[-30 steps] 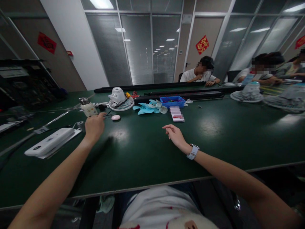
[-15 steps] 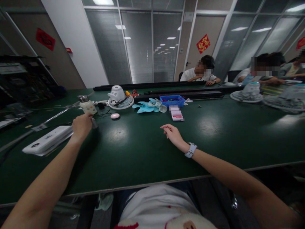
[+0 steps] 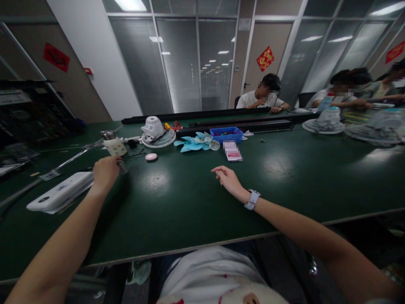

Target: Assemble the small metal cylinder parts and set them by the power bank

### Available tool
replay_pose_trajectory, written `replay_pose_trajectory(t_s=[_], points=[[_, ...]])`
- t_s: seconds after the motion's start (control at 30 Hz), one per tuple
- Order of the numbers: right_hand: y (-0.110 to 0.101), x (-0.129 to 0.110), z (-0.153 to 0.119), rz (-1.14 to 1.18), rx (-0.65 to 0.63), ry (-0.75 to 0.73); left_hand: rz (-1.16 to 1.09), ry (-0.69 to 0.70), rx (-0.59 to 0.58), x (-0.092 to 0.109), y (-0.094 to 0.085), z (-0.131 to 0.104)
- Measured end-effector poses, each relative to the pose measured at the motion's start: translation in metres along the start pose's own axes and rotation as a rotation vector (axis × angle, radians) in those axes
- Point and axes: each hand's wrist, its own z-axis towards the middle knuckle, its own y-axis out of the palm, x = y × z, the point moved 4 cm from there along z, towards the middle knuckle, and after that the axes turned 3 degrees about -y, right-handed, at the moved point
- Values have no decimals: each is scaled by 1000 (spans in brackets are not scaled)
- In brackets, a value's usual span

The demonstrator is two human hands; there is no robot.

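My left hand [image 3: 106, 172] is closed at the left side of the green table [image 3: 177, 211]. A small greyish, partly see-through piece [image 3: 122, 168] sticks out past its fingers; its kind is unclear. Just behind that hand stands a cream patterned bottle [image 3: 116, 146] with a metal lid. To the hand's left lies a long white device [image 3: 60, 192], and a pink oval object [image 3: 151, 156] is on its right. My right hand [image 3: 230, 180], with a watch on the wrist, is low over the table with fingers loosely stretched and nothing in them. Beyond it is a pink and white card or packet [image 3: 232, 151].
Farther back are a white fan part [image 3: 155, 131], light-blue fan blades [image 3: 193, 142] and a blue tray [image 3: 226, 134] of small parts. Long black bars [image 3: 202, 113] lie along the far side. Several people sit opposite; more fan parts [image 3: 325, 121] lie at right.
The view has shifted slightly, so everything sits a little to the left. Both hands keep nearly the same pose and place on the table.
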Motion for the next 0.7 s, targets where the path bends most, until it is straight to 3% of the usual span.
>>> replay_pose_trajectory(t_s=[0.13, 0.3, 0.5, 0.7], points=[[1, -1, 0, 8, 21, -11, -5, 28, -68, -1, 2, 2], [1, -3, -1, 13, 14, -17, 22, 52, -72, -2, 3, 3], [0, 0, 0, 14, -2, -12, -21, -36, -77, -6, 11, 7], [2, 2, 0, 1, -16, -4, -78, -17, -58, 5, 16, 3]])
